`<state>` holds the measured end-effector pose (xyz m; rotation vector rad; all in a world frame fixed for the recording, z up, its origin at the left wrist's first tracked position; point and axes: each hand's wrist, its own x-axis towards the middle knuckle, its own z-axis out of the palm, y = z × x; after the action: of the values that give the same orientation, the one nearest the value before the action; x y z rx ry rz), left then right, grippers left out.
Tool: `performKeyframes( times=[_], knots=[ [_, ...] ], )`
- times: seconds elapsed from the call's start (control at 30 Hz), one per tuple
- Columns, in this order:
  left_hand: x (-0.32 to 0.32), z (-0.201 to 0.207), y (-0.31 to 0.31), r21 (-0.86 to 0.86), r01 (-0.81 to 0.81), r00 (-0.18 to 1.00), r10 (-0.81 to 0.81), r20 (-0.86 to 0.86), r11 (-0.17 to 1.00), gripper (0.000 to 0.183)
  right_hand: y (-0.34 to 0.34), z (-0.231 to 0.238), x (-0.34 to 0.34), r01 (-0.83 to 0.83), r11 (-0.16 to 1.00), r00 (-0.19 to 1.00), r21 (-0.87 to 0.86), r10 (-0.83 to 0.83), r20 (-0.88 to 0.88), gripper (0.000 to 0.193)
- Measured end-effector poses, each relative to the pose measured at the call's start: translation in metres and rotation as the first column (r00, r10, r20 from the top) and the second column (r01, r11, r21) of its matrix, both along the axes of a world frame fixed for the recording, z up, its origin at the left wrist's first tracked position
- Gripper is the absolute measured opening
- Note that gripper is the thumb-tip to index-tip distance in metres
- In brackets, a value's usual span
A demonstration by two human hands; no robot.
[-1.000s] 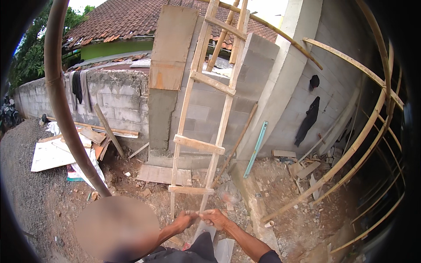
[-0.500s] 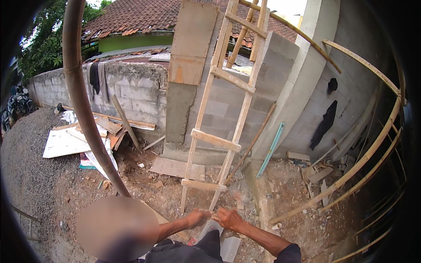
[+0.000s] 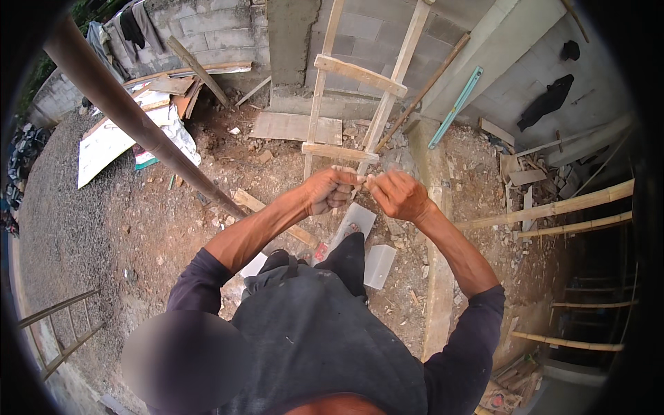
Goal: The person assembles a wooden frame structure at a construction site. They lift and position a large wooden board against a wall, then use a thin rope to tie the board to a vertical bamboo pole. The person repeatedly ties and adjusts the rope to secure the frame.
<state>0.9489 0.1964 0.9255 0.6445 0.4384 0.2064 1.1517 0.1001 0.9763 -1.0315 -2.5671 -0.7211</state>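
My left hand [image 3: 332, 190] and my right hand [image 3: 400, 195] are held up in front of my body, thumbs and fingertips pinched close to each other. Anything between the fingers is too small to make out, and the right fingers are partly smeared by motion. Just beyond them stands a wooden ladder [image 3: 361, 75], leaning toward the grey block wall. Under my hands, pale grey blocks [image 3: 380, 266] lie around my feet on the rubble-strewn ground.
A thick bamboo pole [image 3: 149, 135] slants down at my left, past a gravel heap [image 3: 62, 200]. Scrap boards [image 3: 107, 145] lie near the far wall. A turquoise level [image 3: 455, 107] leans at a concrete column [image 3: 494, 52]. Bamboo poles [image 3: 553, 207] stretch across the right.
The view has tilted down and shows more of my body. Both hands now appear higher in the picture, still pinched close together. The ladder and surroundings have shifted upward in the view.
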Motion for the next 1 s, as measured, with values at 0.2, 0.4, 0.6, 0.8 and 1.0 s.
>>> performKeyframes(
  times=[0.2,0.4,0.6,0.8,1.0],
  knots=[
    [0.009,-0.030,0.007,0.050,-0.006,0.989,0.013,-0.147,0.999,0.026,0.000,-0.033,-0.005,0.106,0.992,0.994,-0.068,-0.107,-0.007,0.012],
    [-0.004,-0.040,-0.001,-0.009,0.189,0.979,-0.189,-0.080,0.982,0.023,-0.013,-0.037,0.003,-0.071,0.997,0.996,-0.037,0.073,0.046,0.014],
    [-0.006,-0.074,-0.047,0.406,-0.003,0.962,0.114,-0.250,0.914,0.022,-0.032,-0.056,-0.007,0.015,0.980,0.994,-0.198,-0.036,-0.106,0.016],
    [0.000,-0.099,-0.025,0.514,-0.187,0.914,0.340,-0.222,0.837,0.019,-0.056,-0.097,-0.007,0.418,0.605,0.749,-0.678,-0.652,-0.121,0.018],
    [-0.035,-0.099,0.033,0.226,-0.486,0.850,0.517,-0.100,0.844,0.024,-0.079,-0.093,0.062,0.470,0.255,0.245,-0.845,-0.957,-0.153,0.027]
  ],
)
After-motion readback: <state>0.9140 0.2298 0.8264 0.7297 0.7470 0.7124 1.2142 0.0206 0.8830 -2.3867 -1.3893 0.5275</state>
